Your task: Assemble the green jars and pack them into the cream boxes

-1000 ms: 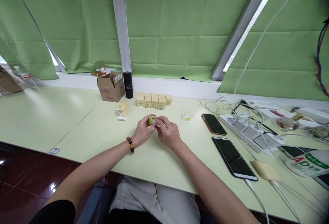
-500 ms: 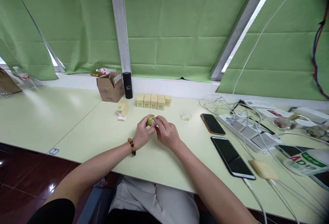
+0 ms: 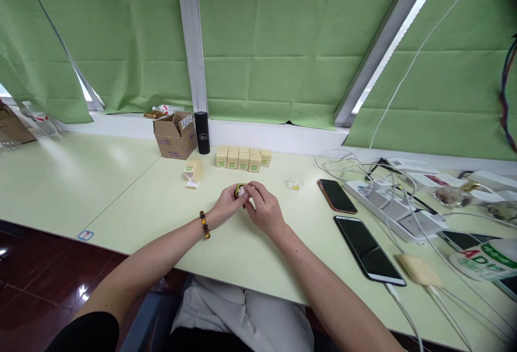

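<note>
Both hands meet over the pale green table (image 3: pixel 133 201) at its middle. My left hand (image 3: pixel 226 207), with a bead bracelet on the wrist, and my right hand (image 3: pixel 263 209) pinch a small round yellow-green object (image 3: pixel 239 189) between their fingertips; a dark edge and a pale part of it show. An opened small cream box (image 3: pixel 193 172) lies just beyond and to the left. A row of several closed cream boxes with green labels (image 3: pixel 243 158) stands further back.
A brown carton (image 3: pixel 175 135) and a black cylinder (image 3: pixel 201 132) stand by the window sill. A small clear cup (image 3: pixel 294 184) is to the right of my hands. Two phones (image 3: pixel 336 195) (image 3: pixel 368 249), a power strip (image 3: pixel 393 206) and tangled white cables fill the right side.
The small object has turned in my fingers: a broad yellow-green face showed before, now a dark edge and a pale part show. My hands stayed where they were.
</note>
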Action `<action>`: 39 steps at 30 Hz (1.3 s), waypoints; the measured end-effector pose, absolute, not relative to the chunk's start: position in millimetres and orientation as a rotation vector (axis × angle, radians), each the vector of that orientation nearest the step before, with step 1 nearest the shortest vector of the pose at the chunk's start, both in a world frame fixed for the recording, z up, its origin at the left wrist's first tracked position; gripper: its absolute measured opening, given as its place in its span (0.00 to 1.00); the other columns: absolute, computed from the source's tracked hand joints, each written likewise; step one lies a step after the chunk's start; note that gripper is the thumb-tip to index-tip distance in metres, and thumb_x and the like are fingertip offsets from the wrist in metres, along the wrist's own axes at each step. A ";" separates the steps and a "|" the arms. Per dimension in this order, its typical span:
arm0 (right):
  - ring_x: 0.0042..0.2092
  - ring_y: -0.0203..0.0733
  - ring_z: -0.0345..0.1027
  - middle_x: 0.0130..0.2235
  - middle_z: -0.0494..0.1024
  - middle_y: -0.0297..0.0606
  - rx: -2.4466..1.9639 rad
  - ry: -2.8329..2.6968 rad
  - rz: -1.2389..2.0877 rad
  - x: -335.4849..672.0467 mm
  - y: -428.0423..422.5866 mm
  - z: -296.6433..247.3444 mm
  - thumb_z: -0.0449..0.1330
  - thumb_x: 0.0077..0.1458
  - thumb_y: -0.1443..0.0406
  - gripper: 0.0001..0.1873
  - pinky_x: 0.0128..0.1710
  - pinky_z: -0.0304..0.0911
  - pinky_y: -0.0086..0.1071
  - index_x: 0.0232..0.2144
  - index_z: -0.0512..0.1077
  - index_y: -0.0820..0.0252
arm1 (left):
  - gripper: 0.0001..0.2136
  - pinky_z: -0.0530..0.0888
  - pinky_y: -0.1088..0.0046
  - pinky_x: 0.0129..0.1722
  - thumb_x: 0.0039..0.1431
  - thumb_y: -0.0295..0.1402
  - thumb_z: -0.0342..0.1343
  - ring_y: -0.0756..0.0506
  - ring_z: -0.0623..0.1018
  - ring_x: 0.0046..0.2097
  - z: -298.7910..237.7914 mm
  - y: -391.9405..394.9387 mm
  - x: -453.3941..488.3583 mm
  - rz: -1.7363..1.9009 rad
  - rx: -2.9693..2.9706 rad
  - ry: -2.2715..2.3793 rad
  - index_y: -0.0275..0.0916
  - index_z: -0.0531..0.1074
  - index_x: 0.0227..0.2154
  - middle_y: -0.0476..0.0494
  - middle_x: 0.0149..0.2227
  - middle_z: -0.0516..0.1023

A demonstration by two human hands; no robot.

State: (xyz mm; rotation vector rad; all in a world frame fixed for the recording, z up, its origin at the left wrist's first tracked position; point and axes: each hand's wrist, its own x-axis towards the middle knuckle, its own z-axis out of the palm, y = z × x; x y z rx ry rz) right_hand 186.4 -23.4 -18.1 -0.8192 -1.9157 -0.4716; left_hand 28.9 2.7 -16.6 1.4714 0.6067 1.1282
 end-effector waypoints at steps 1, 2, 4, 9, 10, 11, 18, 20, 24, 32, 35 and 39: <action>0.47 0.49 0.75 0.48 0.76 0.50 -0.813 -1.911 -0.463 186.3 -23.7 -17.5 0.52 0.65 0.72 0.23 0.38 0.77 0.38 0.61 0.64 0.57 | 0.20 0.68 0.74 0.35 0.58 0.50 0.65 0.51 0.70 0.33 -16.4 2.2 28.5 1.118 1.460 0.592 0.36 0.70 0.37 0.50 0.32 0.69; 0.46 0.48 0.75 0.47 0.77 0.50 -0.809 -1.909 -0.457 186.2 -23.8 -17.1 0.52 0.65 0.71 0.22 0.38 0.77 0.38 0.60 0.65 0.57 | 0.20 0.68 0.74 0.34 0.58 0.50 0.65 0.51 0.70 0.33 -16.1 1.7 28.1 1.111 1.453 0.576 0.35 0.70 0.37 0.50 0.32 0.69; 0.47 0.49 0.75 0.47 0.77 0.49 -0.810 -1.908 -0.446 185.8 -23.5 -17.4 0.52 0.66 0.71 0.21 0.39 0.77 0.39 0.60 0.66 0.57 | 0.20 0.67 0.74 0.34 0.59 0.49 0.65 0.51 0.69 0.33 -15.3 0.8 27.6 1.109 1.452 0.558 0.35 0.70 0.37 0.50 0.32 0.68; 0.47 0.49 0.75 0.48 0.77 0.50 -0.804 -1.897 -0.440 183.6 -21.9 -20.4 0.52 0.67 0.70 0.21 0.40 0.78 0.39 0.60 0.65 0.57 | 0.21 0.67 0.74 0.33 0.59 0.50 0.64 0.51 0.68 0.33 -14.6 0.6 27.6 1.136 1.475 0.579 0.35 0.69 0.35 0.50 0.31 0.67; 0.47 0.48 0.75 0.48 0.77 0.50 -0.802 -1.896 -0.438 183.2 -21.9 -20.7 0.52 0.67 0.71 0.21 0.40 0.78 0.39 0.60 0.65 0.58 | 0.21 0.68 0.74 0.33 0.59 0.51 0.64 0.51 0.68 0.32 -14.8 0.7 27.7 1.138 1.481 0.584 0.35 0.69 0.35 0.50 0.31 0.67; 0.47 0.48 0.75 0.47 0.76 0.50 -0.802 -1.896 -0.433 182.8 -21.9 -20.8 0.52 0.67 0.71 0.21 0.39 0.78 0.39 0.60 0.65 0.58 | 0.21 0.68 0.74 0.33 0.59 0.51 0.63 0.51 0.68 0.32 -15.2 0.8 27.8 1.139 1.487 0.591 0.35 0.69 0.35 0.50 0.31 0.67; 0.48 0.48 0.75 0.48 0.76 0.49 -0.801 -1.887 -0.341 183.6 -21.3 -23.0 0.52 0.67 0.70 0.22 0.41 0.78 0.40 0.61 0.66 0.56 | 0.21 0.70 0.73 0.32 0.61 0.51 0.61 0.51 0.69 0.32 -15.1 -1.5 27.9 1.167 1.522 0.635 0.35 0.70 0.36 0.49 0.31 0.69; 0.48 0.48 0.75 0.49 0.75 0.49 -0.805 -1.884 -0.314 183.8 -20.7 -24.1 0.52 0.68 0.69 0.22 0.43 0.78 0.41 0.62 0.66 0.54 | 0.21 0.70 0.73 0.32 0.61 0.51 0.62 0.51 0.69 0.31 -14.1 -2.0 28.1 1.179 1.529 0.643 0.35 0.70 0.36 0.49 0.31 0.69; 0.54 0.52 0.73 0.56 0.73 0.52 -0.860 -1.877 -0.220 182.6 -20.8 -26.1 0.57 0.67 0.63 0.26 0.49 0.77 0.46 0.65 0.61 0.55 | 0.22 0.72 0.73 0.34 0.60 0.52 0.62 0.49 0.74 0.34 -11.5 -1.6 27.0 1.192 1.441 0.647 0.34 0.72 0.36 0.45 0.32 0.74; 0.53 0.52 0.68 0.53 0.74 0.46 -1.002 -1.717 0.026 177.9 -19.7 -32.4 0.62 0.58 0.66 0.22 0.42 0.76 0.45 0.54 0.66 0.53 | 0.32 0.76 0.66 0.42 0.62 0.62 0.52 0.40 0.81 0.45 -13.3 -0.5 24.7 1.051 1.184 0.474 0.32 0.76 0.45 0.30 0.45 0.81; 0.53 0.53 0.66 0.52 0.73 0.46 -0.971 -1.673 0.105 176.9 -21.0 -32.0 0.60 0.54 0.69 0.22 0.43 0.75 0.45 0.52 0.66 0.53 | 0.36 0.76 0.64 0.44 0.61 0.65 0.48 0.39 0.81 0.47 -17.1 1.2 26.0 0.985 1.181 0.446 0.33 0.77 0.45 0.30 0.45 0.81; 0.54 0.52 0.67 0.52 0.72 0.46 -0.938 -1.657 0.219 176.1 -25.8 -28.0 0.61 0.53 0.68 0.23 0.49 0.73 0.47 0.52 0.66 0.54 | 0.37 0.75 0.64 0.46 0.60 0.67 0.46 0.39 0.80 0.48 -20.4 3.5 26.3 0.954 1.215 0.465 0.34 0.77 0.47 0.32 0.46 0.81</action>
